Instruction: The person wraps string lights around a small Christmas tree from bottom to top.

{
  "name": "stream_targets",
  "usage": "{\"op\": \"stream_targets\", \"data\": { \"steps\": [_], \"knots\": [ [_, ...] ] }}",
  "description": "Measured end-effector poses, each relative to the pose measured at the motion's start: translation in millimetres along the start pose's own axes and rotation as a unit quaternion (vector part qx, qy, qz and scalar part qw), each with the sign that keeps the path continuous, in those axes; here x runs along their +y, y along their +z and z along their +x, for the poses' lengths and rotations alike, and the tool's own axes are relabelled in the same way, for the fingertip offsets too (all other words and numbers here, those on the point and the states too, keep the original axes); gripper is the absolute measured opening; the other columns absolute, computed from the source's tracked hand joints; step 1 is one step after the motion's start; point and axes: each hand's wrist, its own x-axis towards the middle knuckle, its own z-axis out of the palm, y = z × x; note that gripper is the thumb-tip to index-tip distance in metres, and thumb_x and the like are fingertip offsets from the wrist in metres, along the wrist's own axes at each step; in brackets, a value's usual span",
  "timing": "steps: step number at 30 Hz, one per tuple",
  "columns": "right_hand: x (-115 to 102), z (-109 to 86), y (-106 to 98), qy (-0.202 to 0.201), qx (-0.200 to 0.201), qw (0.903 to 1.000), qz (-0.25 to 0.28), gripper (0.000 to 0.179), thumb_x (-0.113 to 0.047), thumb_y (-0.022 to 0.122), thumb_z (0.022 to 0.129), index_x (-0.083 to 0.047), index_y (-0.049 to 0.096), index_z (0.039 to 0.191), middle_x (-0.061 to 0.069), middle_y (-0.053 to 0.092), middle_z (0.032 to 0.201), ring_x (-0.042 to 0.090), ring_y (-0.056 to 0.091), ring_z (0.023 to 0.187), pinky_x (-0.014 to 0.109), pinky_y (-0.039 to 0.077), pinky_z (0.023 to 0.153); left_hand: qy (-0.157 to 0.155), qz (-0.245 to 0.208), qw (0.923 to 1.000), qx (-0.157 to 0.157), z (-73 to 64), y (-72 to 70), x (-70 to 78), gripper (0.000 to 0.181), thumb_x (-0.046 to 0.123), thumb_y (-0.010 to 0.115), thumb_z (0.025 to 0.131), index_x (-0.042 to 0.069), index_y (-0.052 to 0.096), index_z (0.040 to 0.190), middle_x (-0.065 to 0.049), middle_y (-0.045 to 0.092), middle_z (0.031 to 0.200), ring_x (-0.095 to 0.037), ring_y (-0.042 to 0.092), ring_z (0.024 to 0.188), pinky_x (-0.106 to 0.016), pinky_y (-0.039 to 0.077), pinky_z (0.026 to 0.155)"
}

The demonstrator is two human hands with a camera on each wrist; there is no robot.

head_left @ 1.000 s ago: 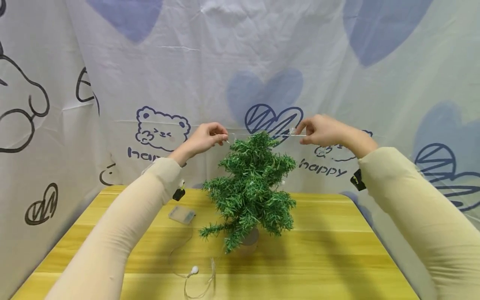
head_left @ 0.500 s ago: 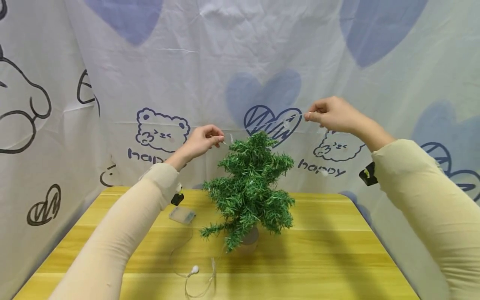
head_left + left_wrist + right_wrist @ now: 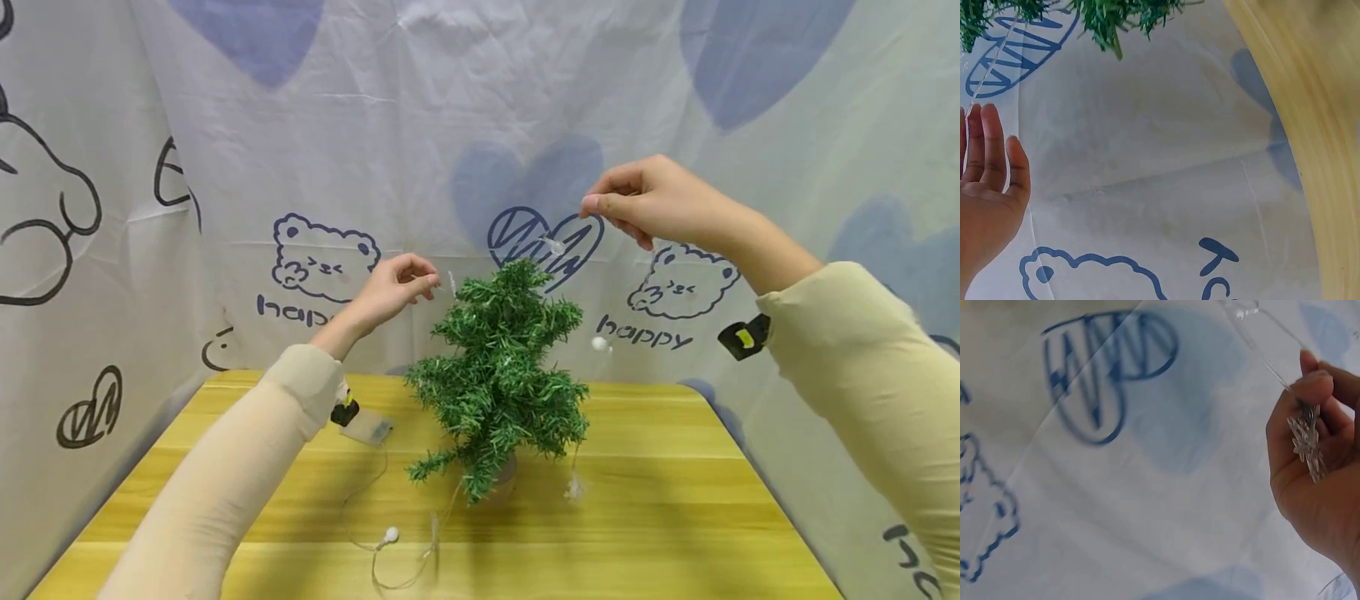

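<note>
While your right hand (image 3: pixel 660 200) pinches the light string (image 3: pixel 1307 447) with fingertips together, right of the green tree (image 3: pixel 502 367), your left hand (image 3: pixel 386 292) holds it between nearly closed fingertips, just left of the treetop.

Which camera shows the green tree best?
The head view: it shows the green tree from top to bottom. The left wrist view catches only branches along the picture's top edge; in the right wrist view I can't make it out.
</note>
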Motion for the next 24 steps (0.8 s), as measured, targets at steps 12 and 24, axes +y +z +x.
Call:
{"op": "stream_targets", "data": {
  "steps": [12, 24],
  "knots": [
    [-67, 4.7, 23, -0.072, 0.054, 0.9959, 0.011, 0.029, -0.035, 0.058, 0.108, -0.014, 0.076, 0.116, 0.009, 0.057, 0.074, 0.024, 0.052, 0.054, 0.03, 0.046, 0.053, 0.025, 0.069, 0.9971, -0.017, -26.3, 2.4, 0.2, 0.022, 0.017, 0.061, 0.107, 0.003, 0.063, 0.124, -0.015, 0.069, 0.115, -0.026, 0.066, 0.101, -0.046, 0.054, 0.093],
    [-86, 13.9, 40, -0.097, 0.065, 0.9929, 0.023, 0.027, -0.028, 0.056, 0.109, -0.011, 0.075, 0.116, 0.009, 0.066, 0.082, 0.022, 0.057, 0.058, 0.028, 0.049, 0.055, 0.178, 0.001, 0.9833, 0.037, -36.1, 11.2, 83.6, 0.031, 0.018, 0.062, 0.107, 0.007, 0.061, 0.136, -0.008, 0.067, 0.131, -0.019, 0.067, 0.109, -0.037, 0.055, 0.094]
  ]
}}
